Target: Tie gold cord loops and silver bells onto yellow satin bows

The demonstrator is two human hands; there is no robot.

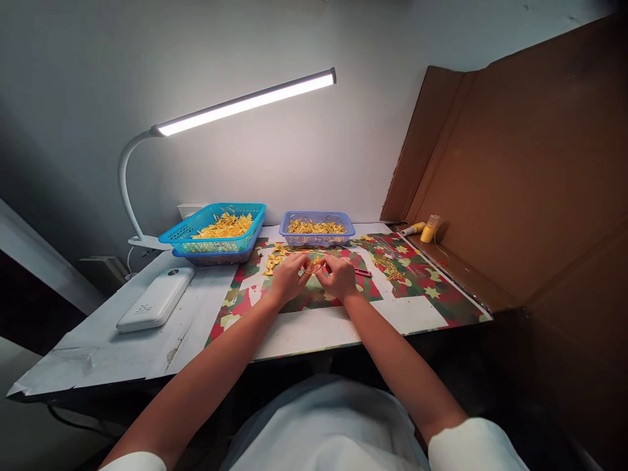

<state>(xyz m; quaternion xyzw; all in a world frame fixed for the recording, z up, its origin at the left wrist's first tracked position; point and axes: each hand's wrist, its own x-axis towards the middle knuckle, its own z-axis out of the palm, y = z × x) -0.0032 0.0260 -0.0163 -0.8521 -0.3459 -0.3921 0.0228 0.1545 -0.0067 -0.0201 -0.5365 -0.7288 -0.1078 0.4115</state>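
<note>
My left hand (289, 277) and my right hand (337, 276) meet over the middle of the table, fingertips pinched together. Between them is a small yellow piece with a thin gold loop (314, 267); its exact kind is too small to make out. Several yellow bow-shaped pieces (273, 263) lie just beyond my left hand, beside a bundle of thin gold strands (301, 249). A tool with a dark red handle (363, 272) rests to the right of my right hand, its other end hidden by that hand.
A turquoise basket (216, 245) of yellow pieces sits stacked at the back left. Beside it is a lilac basket (316, 239) of gold strands. A gold chain heap (389, 267), yellow bottle (430, 229), white power bank (156, 301), lit lamp (248, 103) and cardboard wall (515, 163) surround the workspace.
</note>
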